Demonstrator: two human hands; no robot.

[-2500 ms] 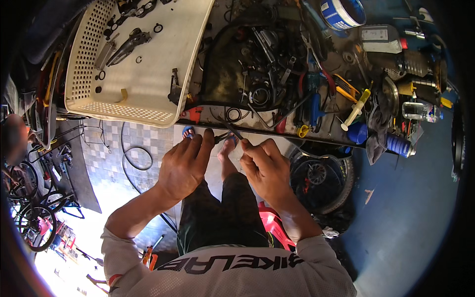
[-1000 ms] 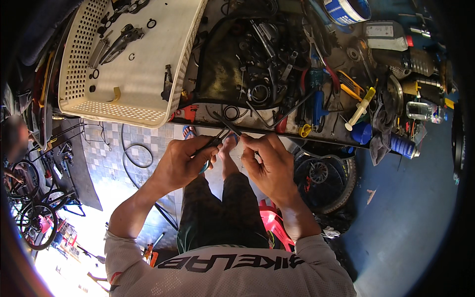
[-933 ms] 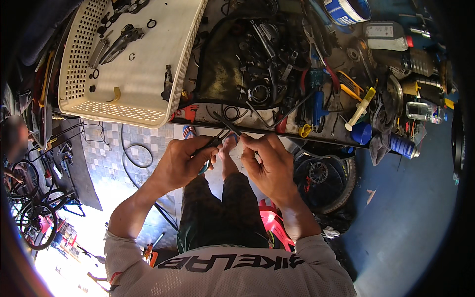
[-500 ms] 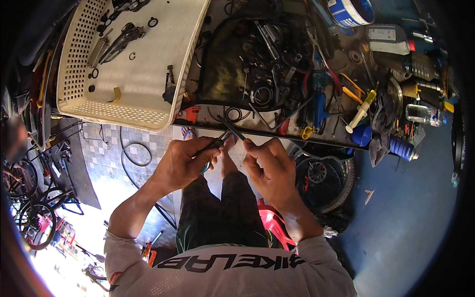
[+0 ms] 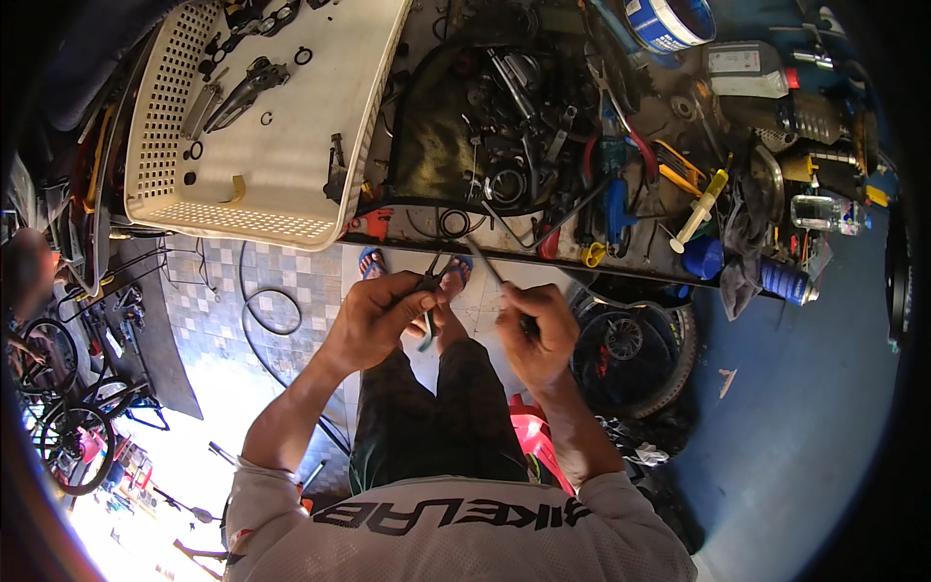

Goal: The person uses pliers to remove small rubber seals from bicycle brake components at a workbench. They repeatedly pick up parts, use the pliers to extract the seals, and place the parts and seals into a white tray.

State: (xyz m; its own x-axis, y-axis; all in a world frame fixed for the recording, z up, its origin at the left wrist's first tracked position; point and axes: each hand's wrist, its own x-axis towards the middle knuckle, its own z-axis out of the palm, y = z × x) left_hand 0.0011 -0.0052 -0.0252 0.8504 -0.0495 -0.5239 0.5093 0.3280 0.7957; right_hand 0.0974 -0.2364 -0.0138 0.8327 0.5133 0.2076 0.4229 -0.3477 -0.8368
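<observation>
My left hand (image 5: 373,320) grips slim pliers (image 5: 429,283), jaws pointing up toward the workbench and a pale green-grey handle hanging below the fingers. My right hand (image 5: 539,332) is closed around a slim dark metal rod-like tool (image 5: 488,262), whose far end angles up and left near the bench edge (image 5: 553,254). The tool's end is a little right of the plier jaws, apparently apart from them. Beyond my hands, a cream perforated basket (image 5: 228,221) holds metal parts and rings, and a dark fabric mat (image 5: 427,165) bears jumbled black parts.
Hand tools, a yellow syringe (image 5: 702,209), a white-and-blue bucket (image 5: 664,24), bottles and a spray can (image 5: 786,281) crowd the bench's right. Below lie a wheel (image 5: 630,388) and red plastic chair (image 5: 531,432). Bicycles (image 5: 78,436) and a person (image 5: 34,272) are at far left.
My right hand has moved slightly down, and its tool has separated from the plier tips. My left hand has tilted the pliers more upright, showing more handle below.
</observation>
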